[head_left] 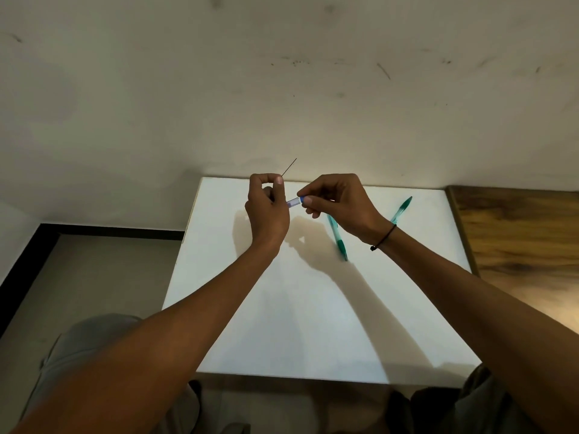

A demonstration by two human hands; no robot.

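Observation:
My left hand (266,208) is raised over the far part of the white table (282,308) and pinches a thin dark pencil lead (289,167) between thumb and forefinger; the lead points up and to the right. A small clear lead tube with a blue cap (295,201) lies between both hands. My right hand (338,205) pinches its blue cap end, while the other end sits against my left hand's fingers. Two green mechanical pencils lie on the table: one (338,242) under my right wrist, the other (402,208) farther right.
The white table stands against a scuffed pale wall (282,89). A wooden surface (517,239) adjoins the table's right edge. Floor with a dark skirting (25,261) lies to the left. My knees show below the table's near edge.

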